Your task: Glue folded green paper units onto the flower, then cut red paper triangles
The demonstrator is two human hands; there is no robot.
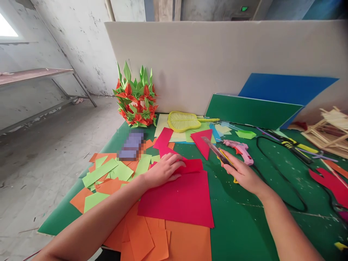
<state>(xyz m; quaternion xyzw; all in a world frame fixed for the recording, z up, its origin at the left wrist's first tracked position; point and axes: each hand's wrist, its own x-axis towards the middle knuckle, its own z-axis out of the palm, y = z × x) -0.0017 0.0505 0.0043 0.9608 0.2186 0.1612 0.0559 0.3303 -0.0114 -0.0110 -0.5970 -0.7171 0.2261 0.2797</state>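
Observation:
My left hand [164, 170] lies palm down on red paper [176, 203], its fingers stretched out and holding nothing. A folded or cut strip of the same red paper [194, 166] lies at the fingertips, along the sheet's far edge. In my right hand [243, 174] is a utility knife [219, 152], black and yellow with its blade pointing up and left. The blade is over or near a red paper triangle [203, 142]; I cannot tell if they touch. Under the red sheet's near edge are orange papers [187, 241].
Green and orange paper pieces [103, 172] litter the left side. At the back stand a folded-paper pineapple [137, 96] and a yellow fan-shaped thing [183, 121]. A pink glue gun [240, 148] with a black cord lies right, near pliers [295, 146] and a wooden stick model [328, 127].

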